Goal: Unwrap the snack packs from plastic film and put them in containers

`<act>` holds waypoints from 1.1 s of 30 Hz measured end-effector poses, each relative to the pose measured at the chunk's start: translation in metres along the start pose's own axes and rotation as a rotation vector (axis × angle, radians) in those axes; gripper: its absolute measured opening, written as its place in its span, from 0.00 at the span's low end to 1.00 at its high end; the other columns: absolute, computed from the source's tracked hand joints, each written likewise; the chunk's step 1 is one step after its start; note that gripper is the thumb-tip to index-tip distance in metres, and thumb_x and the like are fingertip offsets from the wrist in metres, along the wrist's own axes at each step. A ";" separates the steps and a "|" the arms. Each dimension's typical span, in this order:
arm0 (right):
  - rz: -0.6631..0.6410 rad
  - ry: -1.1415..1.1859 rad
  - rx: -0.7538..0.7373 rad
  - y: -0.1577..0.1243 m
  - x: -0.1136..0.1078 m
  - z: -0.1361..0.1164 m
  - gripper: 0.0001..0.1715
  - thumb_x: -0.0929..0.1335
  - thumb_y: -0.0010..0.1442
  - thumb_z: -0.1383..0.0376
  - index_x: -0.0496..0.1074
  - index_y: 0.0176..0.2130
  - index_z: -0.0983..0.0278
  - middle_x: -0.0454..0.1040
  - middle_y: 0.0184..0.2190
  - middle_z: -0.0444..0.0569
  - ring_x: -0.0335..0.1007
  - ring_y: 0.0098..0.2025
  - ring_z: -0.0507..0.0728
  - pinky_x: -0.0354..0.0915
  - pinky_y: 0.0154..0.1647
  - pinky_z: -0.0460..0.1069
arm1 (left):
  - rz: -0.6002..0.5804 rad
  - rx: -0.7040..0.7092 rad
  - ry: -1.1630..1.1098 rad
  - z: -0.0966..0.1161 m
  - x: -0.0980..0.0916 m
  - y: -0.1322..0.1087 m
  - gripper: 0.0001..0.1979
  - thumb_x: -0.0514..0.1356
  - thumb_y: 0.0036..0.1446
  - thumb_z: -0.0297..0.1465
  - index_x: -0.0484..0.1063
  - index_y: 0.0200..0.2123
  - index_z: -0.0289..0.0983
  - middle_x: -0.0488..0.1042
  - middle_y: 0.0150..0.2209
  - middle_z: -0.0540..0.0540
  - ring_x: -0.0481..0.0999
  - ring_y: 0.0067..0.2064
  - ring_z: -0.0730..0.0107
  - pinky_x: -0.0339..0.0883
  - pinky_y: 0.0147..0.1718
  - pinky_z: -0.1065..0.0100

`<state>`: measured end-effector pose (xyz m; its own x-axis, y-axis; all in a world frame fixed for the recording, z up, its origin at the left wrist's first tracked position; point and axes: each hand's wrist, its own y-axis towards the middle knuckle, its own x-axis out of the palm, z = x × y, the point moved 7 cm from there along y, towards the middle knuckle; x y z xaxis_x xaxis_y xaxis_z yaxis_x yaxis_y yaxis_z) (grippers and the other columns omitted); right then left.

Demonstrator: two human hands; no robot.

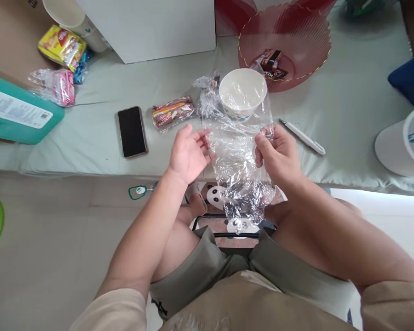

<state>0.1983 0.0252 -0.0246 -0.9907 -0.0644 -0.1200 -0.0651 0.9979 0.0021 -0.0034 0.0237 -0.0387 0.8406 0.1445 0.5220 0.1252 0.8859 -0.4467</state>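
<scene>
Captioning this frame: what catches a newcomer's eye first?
A crinkled clear plastic bag is held up at centre between the left hand and right hand. Just beyond it stands a white paper bowl, with a red ribbed basket behind and a black phone to the left.

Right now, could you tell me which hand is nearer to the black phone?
Left. The left hand sits just right of the phone; the right hand is beyond the plastic bag.

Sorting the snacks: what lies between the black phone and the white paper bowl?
In the head view: a brown snack packet, then crumpled clear plastic beside the bowl.
</scene>
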 end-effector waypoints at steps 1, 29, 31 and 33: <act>0.007 -0.015 0.003 -0.001 0.000 -0.001 0.18 0.70 0.66 0.51 0.62 0.33 0.55 0.65 0.16 0.38 0.60 0.16 0.51 0.56 0.19 0.50 | -0.047 -0.051 0.032 -0.004 0.005 -0.003 0.19 0.67 0.52 0.47 0.75 0.38 0.38 0.75 0.29 0.49 0.78 0.32 0.69 0.73 0.33 0.68; 0.138 -0.102 0.050 -0.006 -0.005 -0.004 0.18 0.73 0.63 0.52 0.64 0.33 0.56 0.63 0.15 0.36 0.58 0.16 0.50 0.53 0.18 0.49 | -0.008 -0.070 0.295 -0.016 0.001 -0.012 0.13 0.71 0.47 0.33 0.68 0.25 0.37 0.83 0.36 0.45 0.85 0.37 0.67 0.75 0.39 0.67; 0.139 -0.069 0.063 -0.006 -0.005 -0.003 0.20 0.73 0.63 0.50 0.63 0.32 0.56 0.62 0.15 0.36 0.56 0.16 0.50 0.52 0.17 0.49 | 0.023 -0.031 0.297 -0.013 -0.001 -0.011 0.13 0.70 0.47 0.34 0.69 0.24 0.37 0.83 0.35 0.45 0.84 0.36 0.67 0.75 0.38 0.68; 0.146 -0.039 0.062 -0.005 -0.006 -0.002 0.22 0.73 0.62 0.47 0.63 0.32 0.56 0.62 0.15 0.37 0.55 0.16 0.50 0.52 0.18 0.49 | 0.065 0.016 0.318 -0.010 -0.003 -0.010 0.14 0.70 0.47 0.36 0.69 0.23 0.37 0.82 0.33 0.45 0.84 0.35 0.67 0.74 0.35 0.69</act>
<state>0.2043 0.0202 -0.0217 -0.9836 0.0803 -0.1613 0.0876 0.9954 -0.0388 -0.0015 0.0096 -0.0428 0.9695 0.0582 0.2380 0.0596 0.8863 -0.4592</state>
